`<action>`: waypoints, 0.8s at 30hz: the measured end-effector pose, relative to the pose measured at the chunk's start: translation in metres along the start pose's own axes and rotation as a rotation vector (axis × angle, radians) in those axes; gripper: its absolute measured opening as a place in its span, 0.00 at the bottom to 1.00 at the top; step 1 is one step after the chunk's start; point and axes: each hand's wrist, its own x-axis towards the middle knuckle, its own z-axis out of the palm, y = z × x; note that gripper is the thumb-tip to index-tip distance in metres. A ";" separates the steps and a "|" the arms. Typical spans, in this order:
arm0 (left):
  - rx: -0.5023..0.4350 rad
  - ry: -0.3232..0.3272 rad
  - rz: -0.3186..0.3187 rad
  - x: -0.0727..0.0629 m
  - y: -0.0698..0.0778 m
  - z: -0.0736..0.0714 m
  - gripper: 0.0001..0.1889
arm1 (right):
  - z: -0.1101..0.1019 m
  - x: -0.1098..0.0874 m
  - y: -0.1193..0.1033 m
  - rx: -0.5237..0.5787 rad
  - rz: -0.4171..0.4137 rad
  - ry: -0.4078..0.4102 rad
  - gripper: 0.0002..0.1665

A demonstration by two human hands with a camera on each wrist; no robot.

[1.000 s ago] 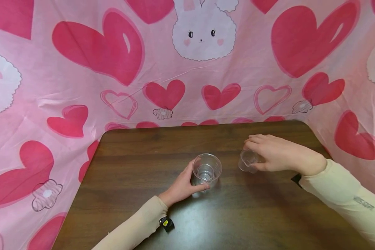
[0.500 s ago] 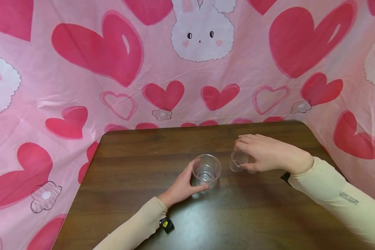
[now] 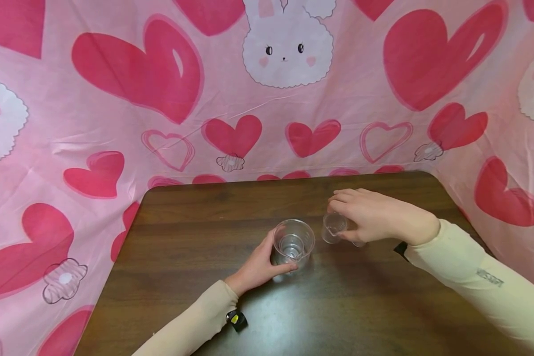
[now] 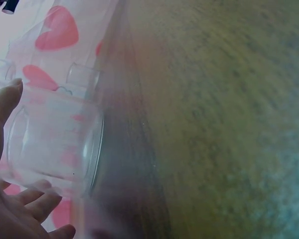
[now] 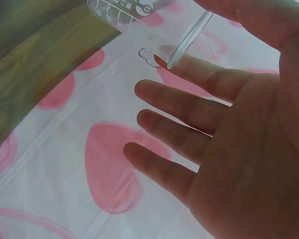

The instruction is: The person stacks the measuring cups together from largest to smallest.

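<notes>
In the head view my left hand (image 3: 263, 259) curls round a large clear beaker (image 3: 306, 232) standing on the table, thumb on the near side and fingers on the far side. A smaller circle shows inside it. The left wrist view shows that clear beaker (image 4: 55, 144) between thumb and fingers. Just to its right, my right hand (image 3: 374, 212) pinches a small clear beaker (image 3: 331, 232) by the rim. White graduation marks show on the small beaker (image 5: 124, 15) in the right wrist view, where the thumb and index finger of my right hand (image 5: 239, 124) meet its rim; the other fingers are extended.
Below the right hand, the edge of another clear vessel (image 3: 359, 244) shows, mostly hidden. The dark wooden table (image 3: 196, 232) has rounded far corners. A pink cloth (image 3: 231, 94) with hearts and rabbits hangs behind and along the sides.
My right hand has moved left with the small beaker, bringing it closer to the large one. My left hand and the large beaker have stayed in place.
</notes>
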 end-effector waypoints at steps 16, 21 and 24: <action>0.002 -0.008 -0.002 0.000 0.000 0.000 0.54 | -0.007 0.017 -0.009 0.001 -0.060 0.027 0.23; 0.009 -0.010 -0.006 0.000 0.000 -0.001 0.54 | -0.009 0.022 -0.012 0.010 -0.091 0.052 0.23; 0.011 -0.011 -0.004 0.000 0.000 -0.001 0.54 | -0.010 0.025 -0.014 0.016 -0.094 0.043 0.24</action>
